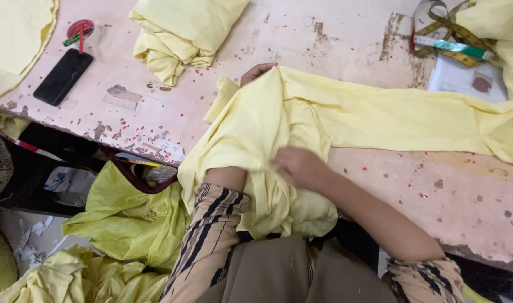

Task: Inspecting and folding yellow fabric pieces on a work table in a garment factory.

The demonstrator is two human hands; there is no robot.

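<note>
A pale yellow garment [346, 112] lies spread across the worn table [222, 33] and hangs over its near edge. My left arm goes inside the garment; only the fingertips of my left hand [256, 72] stick out at its far end. My right hand [298, 165] pinches a fold of the same yellow cloth near the table's edge.
A folded yellow bundle [180, 33] sits at the back. A black phone [63, 77] and a red tape roll [79, 29] lie far left. A yellow measuring tape [452, 33] and white paper [464, 78] are at far right. More yellow cloth [122, 219] is heaped below the table.
</note>
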